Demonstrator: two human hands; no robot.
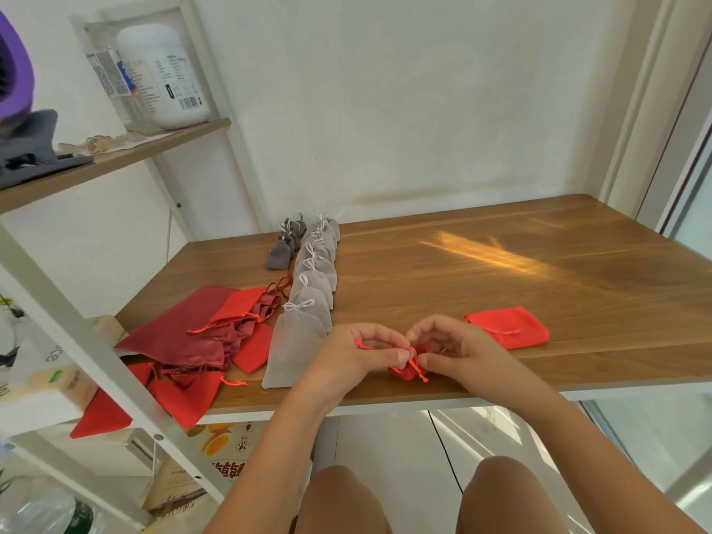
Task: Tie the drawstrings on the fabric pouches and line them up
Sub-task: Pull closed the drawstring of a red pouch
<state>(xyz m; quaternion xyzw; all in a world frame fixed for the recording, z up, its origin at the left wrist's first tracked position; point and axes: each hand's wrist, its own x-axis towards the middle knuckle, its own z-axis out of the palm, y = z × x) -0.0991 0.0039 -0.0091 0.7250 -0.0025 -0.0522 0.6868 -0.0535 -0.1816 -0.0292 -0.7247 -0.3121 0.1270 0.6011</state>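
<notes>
Both hands met over a small red pouch (402, 373) that sat bunched near the front edge of the table (501, 271), close to the body where the knot could be worked under the eyes. The left hand (358, 350) was curled, thumb and forefinger pinching one of the cords (418, 370), with a red end poking out behind its fingers. The right hand (458, 346) was curled too, fingertips nipping the cords at the pouch's neck, probably to keep the mouth gathered while the loop was drawn.

To the left ran the grey row (308, 302), overlapping, bows tied, leading away towards the wall (evidently the finished line). Beyond it, a few dark grey pouches (285, 244) lay in a shorter line. The pile (192, 337) of red and maroon pouches with loose cords lay at the left edge, apparently waiting. A flat red pouch (508, 327) lay just right of the hands, perhaps the start of a red line.
</notes>
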